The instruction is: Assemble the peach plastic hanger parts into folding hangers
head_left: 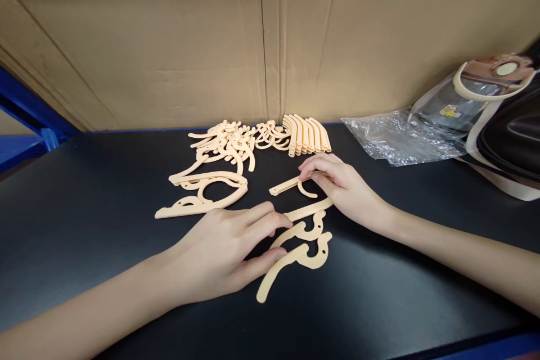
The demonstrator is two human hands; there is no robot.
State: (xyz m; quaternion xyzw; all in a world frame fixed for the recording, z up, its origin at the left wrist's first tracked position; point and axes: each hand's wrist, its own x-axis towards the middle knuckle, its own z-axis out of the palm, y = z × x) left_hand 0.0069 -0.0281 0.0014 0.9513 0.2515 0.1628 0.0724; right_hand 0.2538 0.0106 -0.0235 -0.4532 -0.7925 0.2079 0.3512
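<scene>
My right hand pinches a slim cream plastic folding-hanger piece near its far end. A curved hook shows below the fingers. Beneath that hand, partly covered by it, lies a straight cream arm. My left hand rests palm down with its fingers apart. Its thumb touches the arm of the nearest hooked hanger part, and its index fingertip is by a second hooked part. Both hooked parts lie flat, side by side.
A loose heap of cream hanger parts lies at the back, beside a neat row of curved arms. Left of centre are joined pieces. A clear plastic bag, a bottle and a black bag stand right. Cardboard walls the back.
</scene>
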